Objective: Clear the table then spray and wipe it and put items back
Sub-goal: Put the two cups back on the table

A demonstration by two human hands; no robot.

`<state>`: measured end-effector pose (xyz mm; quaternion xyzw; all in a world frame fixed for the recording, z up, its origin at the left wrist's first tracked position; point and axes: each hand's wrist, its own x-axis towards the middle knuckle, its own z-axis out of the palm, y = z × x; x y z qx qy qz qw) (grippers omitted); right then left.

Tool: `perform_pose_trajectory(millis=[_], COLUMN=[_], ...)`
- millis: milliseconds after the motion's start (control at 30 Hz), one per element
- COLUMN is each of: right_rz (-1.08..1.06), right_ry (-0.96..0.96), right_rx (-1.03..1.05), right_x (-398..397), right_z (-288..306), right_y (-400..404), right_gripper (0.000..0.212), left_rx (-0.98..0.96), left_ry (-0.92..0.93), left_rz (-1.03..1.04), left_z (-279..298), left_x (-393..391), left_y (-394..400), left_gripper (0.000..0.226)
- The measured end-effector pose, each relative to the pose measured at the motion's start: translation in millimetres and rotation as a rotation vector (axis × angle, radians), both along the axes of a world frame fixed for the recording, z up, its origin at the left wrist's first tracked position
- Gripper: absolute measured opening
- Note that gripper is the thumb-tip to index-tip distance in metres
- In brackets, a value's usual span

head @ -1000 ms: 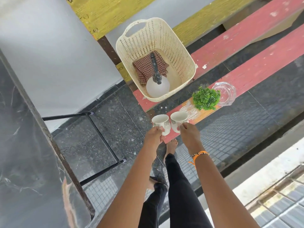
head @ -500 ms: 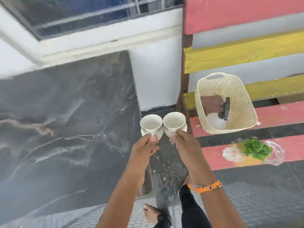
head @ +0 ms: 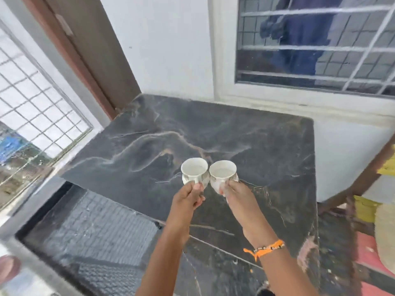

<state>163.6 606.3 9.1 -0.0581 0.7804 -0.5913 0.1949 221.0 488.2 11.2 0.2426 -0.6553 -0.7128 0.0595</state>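
Two white cups sit side by side in the air above the table [head: 245,133], rims up and mouths open toward the camera. The left cup [head: 195,170] and the right cup [head: 223,172] touch or nearly touch at their rims; the blur leaves this unclear. Both have a faint grey pattern on their sides, and both look empty. They hover over the middle of the dark marbled surface, a little toward its near edge, and whether either one rests on it cannot be told.

The left hand [head: 188,198] pinches the left cup by its handle, fingers curled closed around it. The right hand [head: 237,195] grips the right cup low on its near side, fingers wrapped tight. An orange bracelet [head: 265,248] circles the right wrist.

The table's far edge meets a white wall below a barred window [head: 316,43]. Its far left corner reaches a brown door frame [head: 92,56]. Past its left edge lie a dark tiled floor [head: 96,227] and a grilled opening [head: 36,107]. Beyond the right edge, a red and yellow bench [head: 372,248] shows in part.
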Motion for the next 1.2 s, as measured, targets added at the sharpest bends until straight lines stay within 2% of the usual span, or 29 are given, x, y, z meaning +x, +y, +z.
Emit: perform_pose_trajectory(millis=[100, 233, 367, 500, 600, 733, 900, 1200], right_rz=[0.075, 0.142, 0.135, 0.107, 0.126, 0.132, 0.129, -0.029], right_ry=[0.006, -0.039, -0.113, -0.082, -0.02, -0.001, -0.023, -0.011], right_rx=[-0.006, -0.027, -0.042, -0.037, 0.047, 0.118, 0.14, 0.269], right_x=[-2, -15, -41, -65, -96, -123, -145, -193], right_z=[5, -2, -17, -32, -38, -42, -50, -66], right_y=[-47, -104, -160, -194, -229, -266, -314, -432], right_gripper=[0.03, 0.031, 0.017, 0.027, 0.035, 0.039, 0.035, 0.029], left_rx=[0.019, 0.014, -0.008, -0.028, -0.022, -0.008, -0.043, -0.167], left_ry=[0.031, 0.04, -0.011, -0.063, -0.092, -0.128, -0.107, -0.132], left_rz=[0.08, 0.166, 0.221, 0.272, 0.282, 0.235, 0.149, -0.154], left_z=[4, 5, -5, -14, -23, -33, -45, -78], left_x=[6, -1, -32, -58, -83, -106, -129, -208], left_y=[-44, -94, -144, -175, -214, -258, -311, -462], left_gripper=[0.024, 0.033, 0.028, 0.033, 0.029, 0.027, 0.028, 0.037])
